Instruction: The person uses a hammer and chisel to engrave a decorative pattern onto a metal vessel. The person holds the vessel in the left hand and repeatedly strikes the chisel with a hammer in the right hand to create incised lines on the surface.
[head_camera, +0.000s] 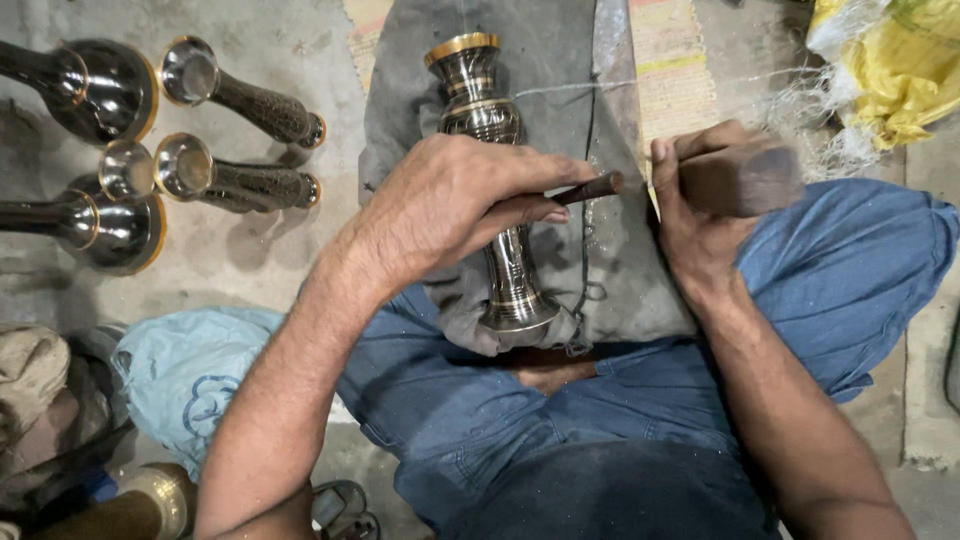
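Looking down from my head, my left hand (450, 205) lies across the middle of a dark metal vase (495, 180) with a gold rim, its fingers closed around a thin dark chisel (590, 187) whose tip points right, toward my other hand. The vase lies lengthwise on a grey cloth (560, 60) spread over my lap, mouth away from me and foot near my crossed legs in blue trousers (840, 260). My right hand (695, 215) is clenched on a dark wooden mallet block (745, 180), held just beside the chisel's end; whether they touch I cannot tell. On the floor (260, 250) to my left lie two slim vases (250, 100) on their sides, mouths toward two bigger round-bodied vases (100, 90) farther left, all shiny and dark with gold edges. A pale blue bag (180, 370) sits near my left knee, with a brass-coloured piece (150, 500) below it at the frame's edge. A striped mat (670, 60) shows under the cloth, and yellow sacking (890, 60) lies at the upper right
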